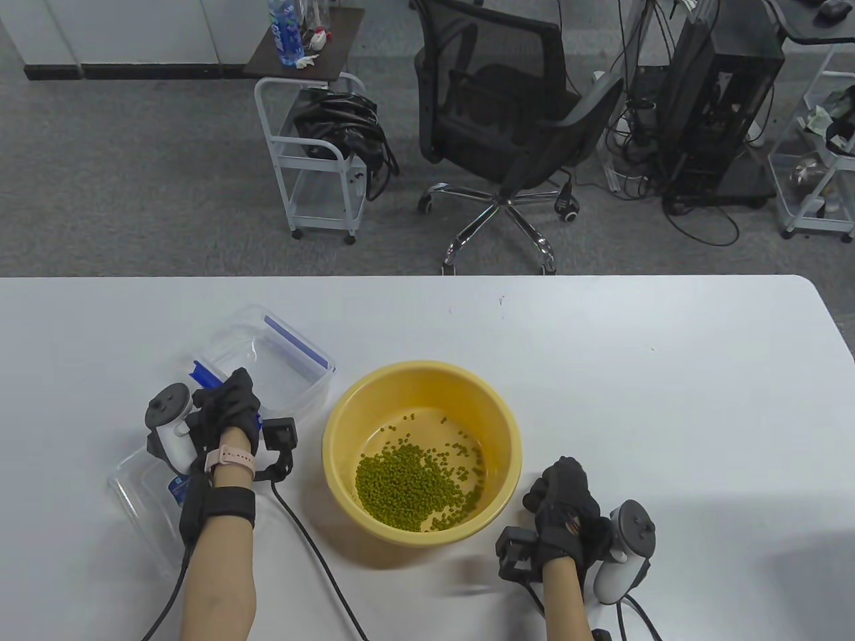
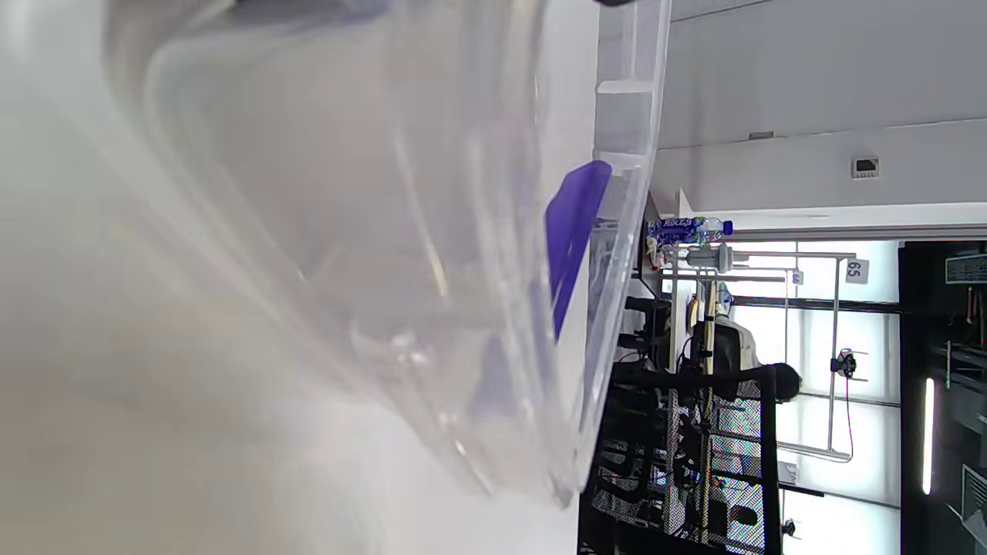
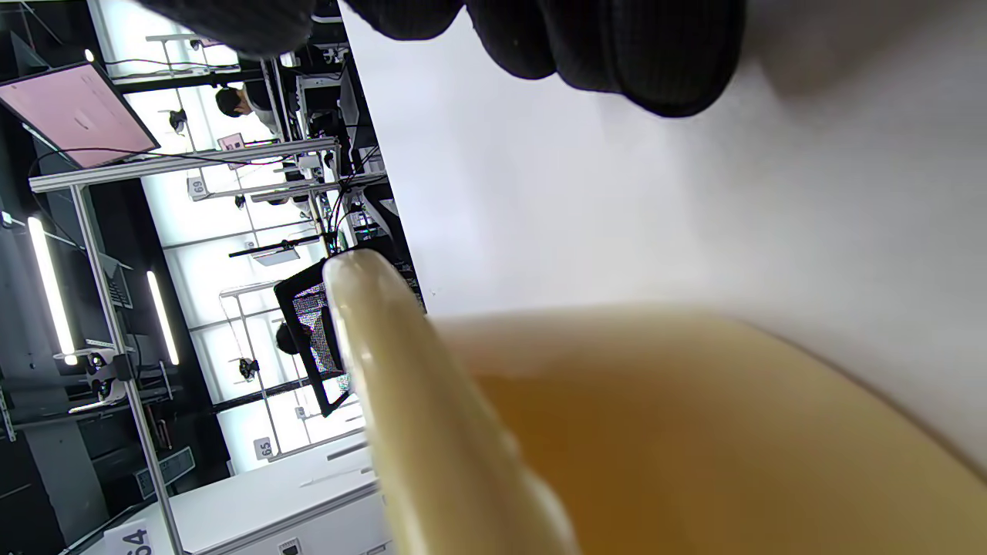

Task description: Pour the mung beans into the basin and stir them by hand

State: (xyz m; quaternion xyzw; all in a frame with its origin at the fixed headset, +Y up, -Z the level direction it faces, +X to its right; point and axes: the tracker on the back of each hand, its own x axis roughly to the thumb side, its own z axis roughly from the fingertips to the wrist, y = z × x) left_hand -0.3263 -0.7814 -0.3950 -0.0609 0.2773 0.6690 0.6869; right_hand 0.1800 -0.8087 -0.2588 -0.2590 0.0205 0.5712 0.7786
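The pouring looks done. The mung beans [image 1: 411,484] lie in the yellow basin [image 1: 347,414], heaped toward its near-left side with a thin scatter trailing to the far right of the bottom; a faint sheen suggests some water in there, though I cannot be sure. The basin stands on the white worktop [image 1: 634,400].

To the left of the basin sits the clear container [image 1: 294,364] with blue clips, apparently empty: no beans show through its walls in the table view, and the left wrist view shows only clear plastic and one blue clip [image 2: 574,231]. The left hand [image 1: 230,404] rests at the container's near edge with curled fingers, seemingly gripping its rim, but the glove hides the contact, so I judge this a hold rather than see one. A clear lid [image 1: 133,497] lies on the worktop, nearer the person than the container and partly under the left forearm.

The right hand [image 1: 564,497] is just to the right of the basin, outside it, fingers loosely curled and holding nothing; in the right wrist view its fingertips [image 3: 617,54] hang over bare worktop beside the basin's wall.

What remains, by my reading, is the whole stirring step: no hand is in the basin, and the beans sit in an undisturbed-looking pile. The right hand is the one closer to the beans.
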